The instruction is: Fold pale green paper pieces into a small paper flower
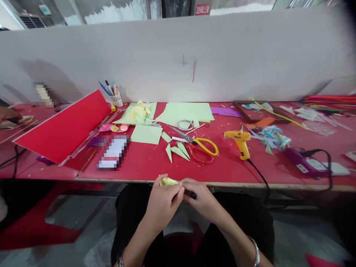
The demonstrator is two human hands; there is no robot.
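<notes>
Just off the table's front edge, over my lap, my left hand (166, 200) is closed around a small yellow-green piece of paper (167, 181). Thumb and fingers of my right hand (198, 196) pinch at the right end of that piece, touching my left fingertips; the pinched end is mostly hidden. Beyond my hands lie several folded, pointed green paper pieces (178, 151). Scissors (194, 140) with yellow and red handles rest beside them, blades toward a roll of tape (185, 125).
A yellow glue gun (239, 142) stands to the right, its black cord hanging over the edge. Green paper sheets (189, 111), a phone (114, 152), a leaning red board (69, 128) and a pen cup (116, 99) occupy the back and left. Another person's hand (9, 114) is far left.
</notes>
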